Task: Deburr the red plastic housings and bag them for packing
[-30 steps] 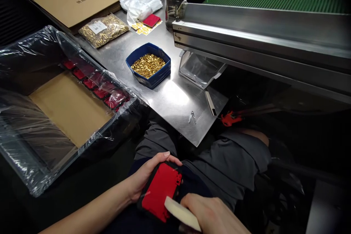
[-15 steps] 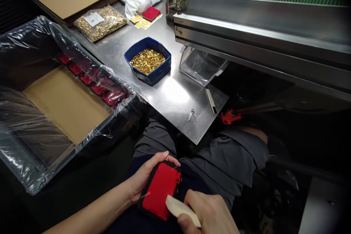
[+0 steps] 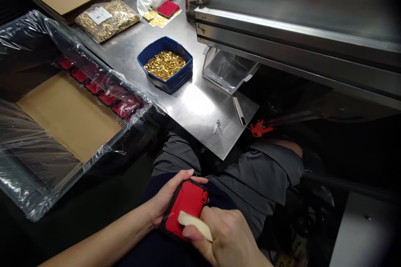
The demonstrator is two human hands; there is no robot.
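Observation:
A red rectangular piece with a black rim (image 3: pixel 189 200), much like a rugged phone case, lies tilted over my lap. My left hand (image 3: pixel 166 196) is wrapped round its left and far edges. Between thumb and fingers, my right hand (image 3: pixel 225 231) pinches a cream-coloured flat scraper-like tool (image 3: pixel 196 223). The tool's rounded end rests on or just over the red face; I cannot tell whether it touches. Some of the red piece's near right part is hidden behind my right hand.
A plastic-lined crate (image 3: pixel 90 158) at left holds several red-and-black pieces (image 3: pixel 94 87). On the metal table (image 3: pixel 203 133) are a blue bin (image 3: pixel 171 85) of small gold parts, a bag of parts (image 3: pixel 108 21), a clear tray (image 3: pixel 227 71) and a cutter (image 3: pixel 239 110). A conveyor (image 3: pixel 294 25) borders the right.
My right hand has moved left and slightly up, carrying the cream tool farther across the red face. My left hand keeps its hold. The whole view has shifted slightly.

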